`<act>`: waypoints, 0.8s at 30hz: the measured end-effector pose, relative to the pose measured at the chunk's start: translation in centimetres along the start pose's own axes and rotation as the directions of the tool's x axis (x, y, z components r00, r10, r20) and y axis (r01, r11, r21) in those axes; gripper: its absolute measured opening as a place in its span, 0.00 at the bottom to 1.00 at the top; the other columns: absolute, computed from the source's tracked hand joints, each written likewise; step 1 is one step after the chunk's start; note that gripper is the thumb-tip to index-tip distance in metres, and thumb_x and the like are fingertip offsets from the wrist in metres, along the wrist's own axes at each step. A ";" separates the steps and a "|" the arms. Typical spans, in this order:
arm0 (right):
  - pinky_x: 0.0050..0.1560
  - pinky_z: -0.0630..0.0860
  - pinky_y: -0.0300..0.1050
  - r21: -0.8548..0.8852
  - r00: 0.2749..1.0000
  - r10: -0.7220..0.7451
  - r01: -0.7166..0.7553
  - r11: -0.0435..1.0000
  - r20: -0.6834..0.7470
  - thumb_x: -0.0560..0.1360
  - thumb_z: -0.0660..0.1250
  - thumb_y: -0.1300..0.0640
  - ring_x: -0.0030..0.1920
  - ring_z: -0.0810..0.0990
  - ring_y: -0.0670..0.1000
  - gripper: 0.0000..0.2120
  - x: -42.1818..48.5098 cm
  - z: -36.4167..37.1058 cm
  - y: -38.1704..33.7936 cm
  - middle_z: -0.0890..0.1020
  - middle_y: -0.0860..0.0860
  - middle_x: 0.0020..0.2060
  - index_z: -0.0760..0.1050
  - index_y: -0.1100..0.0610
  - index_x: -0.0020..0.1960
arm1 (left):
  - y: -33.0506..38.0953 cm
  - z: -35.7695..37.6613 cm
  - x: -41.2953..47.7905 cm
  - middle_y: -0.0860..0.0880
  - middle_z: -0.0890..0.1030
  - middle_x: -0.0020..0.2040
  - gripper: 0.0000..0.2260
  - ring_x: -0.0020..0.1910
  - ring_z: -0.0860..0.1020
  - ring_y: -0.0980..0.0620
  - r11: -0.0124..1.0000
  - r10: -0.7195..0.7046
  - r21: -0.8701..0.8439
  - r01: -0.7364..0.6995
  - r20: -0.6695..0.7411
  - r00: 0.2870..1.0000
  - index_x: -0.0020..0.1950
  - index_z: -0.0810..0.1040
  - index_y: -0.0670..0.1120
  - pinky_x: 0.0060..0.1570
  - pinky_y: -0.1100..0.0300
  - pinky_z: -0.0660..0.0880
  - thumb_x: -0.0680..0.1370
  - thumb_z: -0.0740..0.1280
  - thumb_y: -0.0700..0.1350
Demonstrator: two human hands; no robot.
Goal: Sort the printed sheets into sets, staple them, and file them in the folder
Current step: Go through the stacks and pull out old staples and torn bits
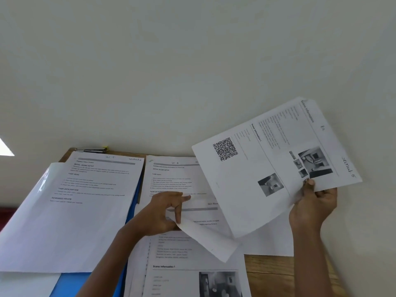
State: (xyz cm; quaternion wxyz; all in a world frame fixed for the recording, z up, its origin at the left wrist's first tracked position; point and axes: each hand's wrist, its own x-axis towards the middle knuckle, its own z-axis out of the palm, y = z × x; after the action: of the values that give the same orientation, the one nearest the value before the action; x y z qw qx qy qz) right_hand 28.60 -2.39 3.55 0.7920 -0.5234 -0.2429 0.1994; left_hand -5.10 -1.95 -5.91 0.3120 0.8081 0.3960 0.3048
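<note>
My right hand (312, 205) grips a set of printed sheets (272, 163) by its lower right edge and holds it lifted and tilted above the table; the top page shows a QR code and small photos. My left hand (165, 213) pinches the corner of a loose sheet (205, 239) that curls up off the middle pile (182, 264). A sheet marked SEC-A (171, 179) lies behind my left hand. Another printed set (85, 200) lies on the open blue folder (70, 284) at the left. A stapler (92, 150) sits at the table's far edge.
The wooden table (274, 273) stands against a pale wall (192, 71). A clear plastic sleeve (42, 179) curls up at the folder's left side. Bare wood shows at the front right.
</note>
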 end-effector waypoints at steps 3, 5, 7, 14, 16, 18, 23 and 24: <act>0.58 0.76 0.38 -0.011 1.000 -0.005 0.005 1.000 -0.001 0.77 0.62 0.69 0.51 0.80 0.43 0.17 0.1 -0.1 0.1 0.80 0.49 0.51 0.71 0.64 0.66 | 0.4 0.3 0.3 0.77 0.70 0.62 0.15 0.66 0.64 0.71 1.000 -0.001 0.012 0.001 -0.013 1.000 0.37 0.79 0.54 0.67 0.65 0.53 0.64 0.72 0.64; 0.59 0.77 0.40 -0.025 1.000 -0.015 0.014 1.000 -0.013 0.77 0.62 0.68 0.54 0.80 0.46 0.17 0.2 -0.3 0.2 0.80 0.53 0.54 0.70 0.64 0.66 | 0.5 0.3 0.4 0.78 0.70 0.61 0.11 0.65 0.64 0.71 0.999 -0.037 0.012 0.037 0.010 0.999 0.40 0.78 0.59 0.68 0.65 0.52 0.64 0.71 0.62; 0.61 0.76 0.47 -0.039 0.999 -0.028 0.027 0.999 -0.034 0.78 0.63 0.67 0.58 0.79 0.53 0.17 0.4 -0.6 0.2 0.79 0.59 0.59 0.71 0.64 0.66 | 0.8 0.3 0.7 0.77 0.71 0.60 0.11 0.65 0.64 0.71 0.997 -0.078 0.025 0.077 0.059 0.995 0.44 0.75 0.67 0.71 0.63 0.51 0.65 0.73 0.60; 0.47 0.73 0.50 -0.050 0.996 -0.050 0.047 0.998 -0.070 0.75 0.65 0.60 0.58 0.79 0.60 0.18 1.1 -1.6 0.7 0.79 0.61 0.59 0.73 0.58 0.64 | 1.0 0.2 1.2 0.71 0.64 0.61 0.12 0.63 0.59 0.74 0.990 -0.118 0.090 0.106 0.151 0.981 0.41 0.76 0.62 0.73 0.57 0.50 0.70 0.76 0.47; 0.49 0.71 0.51 -0.035 0.995 -0.055 0.052 0.998 -0.080 0.74 0.66 0.59 0.59 0.78 0.62 0.18 1.1 -1.7 0.7 0.79 0.60 0.59 0.74 0.57 0.64 | 0.6 0.2 1.0 0.72 0.59 0.60 0.10 0.64 0.56 0.72 0.985 -0.110 0.149 0.089 0.145 0.983 0.52 0.81 0.50 0.74 0.58 0.48 0.72 0.74 0.47; 0.53 0.73 0.57 -0.031 0.995 -0.055 0.053 0.998 -0.088 0.74 0.65 0.60 0.59 0.78 0.61 0.18 1.1 -1.8 0.7 0.80 0.60 0.59 0.74 0.58 0.64 | 0.1 0.3 0.8 0.73 0.56 0.61 0.21 0.67 0.54 0.69 0.975 -0.080 0.215 0.051 0.131 0.988 0.63 0.77 0.39 0.71 0.67 0.43 0.73 0.73 0.47; 0.54 0.72 0.55 -0.031 0.994 -0.055 0.052 0.998 -0.091 0.75 0.65 0.62 0.60 0.79 0.58 0.18 1.2 -1.8 1.0 0.80 0.58 0.59 0.74 0.57 0.64 | -0.1 0.4 0.2 0.71 0.53 0.65 0.22 0.68 0.48 0.71 0.978 -0.013 0.207 -0.013 0.126 0.992 0.65 0.76 0.39 0.62 0.79 0.35 0.75 0.72 0.48; 0.55 0.72 0.55 -0.033 0.994 -0.054 0.051 0.998 -0.092 0.75 0.65 0.62 0.59 0.79 0.58 0.17 1.3 -1.8 1.0 0.80 0.58 0.58 0.74 0.57 0.64 | 0.0 0.3 0.2 0.71 0.52 0.64 0.22 0.68 0.48 0.71 0.976 -0.014 0.217 -0.010 0.111 0.994 0.64 0.76 0.39 0.62 0.79 0.36 0.75 0.72 0.48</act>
State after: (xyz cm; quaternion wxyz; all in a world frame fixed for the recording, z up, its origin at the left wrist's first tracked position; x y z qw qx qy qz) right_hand 30.67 -2.62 2.24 0.7995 -0.5374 -0.2226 0.1502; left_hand -4.75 -1.90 -6.02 0.2440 0.8527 0.4095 0.2138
